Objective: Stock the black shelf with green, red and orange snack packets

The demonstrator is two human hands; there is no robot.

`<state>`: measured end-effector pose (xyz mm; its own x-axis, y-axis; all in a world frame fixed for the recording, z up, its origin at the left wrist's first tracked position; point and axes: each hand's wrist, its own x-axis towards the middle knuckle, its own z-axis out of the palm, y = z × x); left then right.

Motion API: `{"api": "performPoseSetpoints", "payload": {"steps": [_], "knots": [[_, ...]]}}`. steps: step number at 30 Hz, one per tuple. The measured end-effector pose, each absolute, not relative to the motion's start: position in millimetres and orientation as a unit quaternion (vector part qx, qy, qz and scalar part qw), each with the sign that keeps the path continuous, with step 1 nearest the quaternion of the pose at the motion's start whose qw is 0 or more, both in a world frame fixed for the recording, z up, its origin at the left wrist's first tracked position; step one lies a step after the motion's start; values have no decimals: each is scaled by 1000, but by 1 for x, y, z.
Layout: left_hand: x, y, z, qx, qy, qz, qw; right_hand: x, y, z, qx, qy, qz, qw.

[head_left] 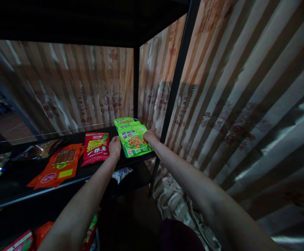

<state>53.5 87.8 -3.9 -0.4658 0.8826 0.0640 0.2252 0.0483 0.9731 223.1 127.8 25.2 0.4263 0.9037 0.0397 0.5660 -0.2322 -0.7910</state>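
Several bright green snack bags (134,140) overlap in a row at the right end of the black shelf, the front one showing a picture of brown crisps. On the front bag's right edge, my right hand (151,138) is closed with its fingers curled. My left hand (115,147) is closed at the same bag's left edge, its fingertips partly hidden. Just left of that hand lies a red snack bag (96,147) with a green picture. Further left is an orange snack bag (62,162) with a see-through window over brown strips.
A black shelf post (176,76) stands close by my right forearm. Pale patterned curtains (99,83) hang behind and to the right. A thin wire (52,132) crosses the shelf's back. On the lower level (131,179) is a silvery-blue packet (121,174); more bags lie bottom left.
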Motion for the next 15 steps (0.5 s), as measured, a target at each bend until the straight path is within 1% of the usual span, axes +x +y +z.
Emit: {"api": "performPoseSetpoints", "payload": {"steps": [4,6,10,15], "knots": [[56,90,-4,373,589,586,411,222,131,24,-748,-480,240,391],[56,92,-3,337,557,611,450,221,133,22,-741,-481,250,397],[58,95,-1,316,547,631,452,219,137,21,-735,-479,252,409],[58,93,2,299,587,623,422,216,139,20,-728,-482,241,424]]}}
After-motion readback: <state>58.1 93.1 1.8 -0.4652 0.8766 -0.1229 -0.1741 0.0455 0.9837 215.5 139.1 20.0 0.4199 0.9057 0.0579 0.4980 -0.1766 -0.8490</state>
